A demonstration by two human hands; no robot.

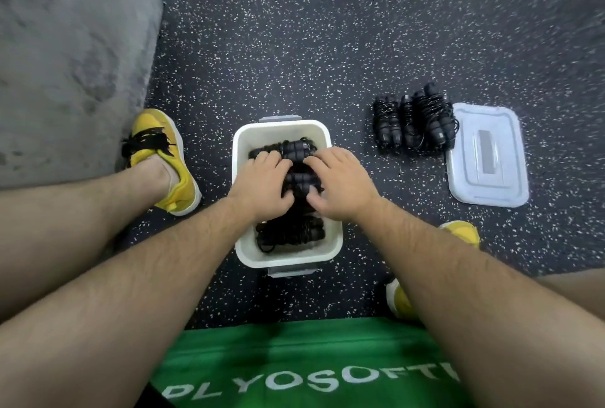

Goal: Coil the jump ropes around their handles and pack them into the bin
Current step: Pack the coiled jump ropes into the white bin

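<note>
A white bin (242,145) stands on the floor between my feet, holding several black jump ropes coiled around their handles. Both hands are inside it. My left hand (262,183) and my right hand (340,183) grip the two ends of one coiled jump rope (299,178) in the middle of the bin, fingers curled over it. Another coiled rope (294,147) lies at the bin's far end and more coiled ropes (288,232) lie at the near end. Three coiled ropes (414,117) lie side by side on the floor to the right of the bin.
The bin's pale lid (487,155) lies flat on the speckled black floor at the right, beside the loose ropes. A grey padded block (65,57) fills the upper left. My yellow shoes (163,158) flank the bin. I sit on a green box (294,368).
</note>
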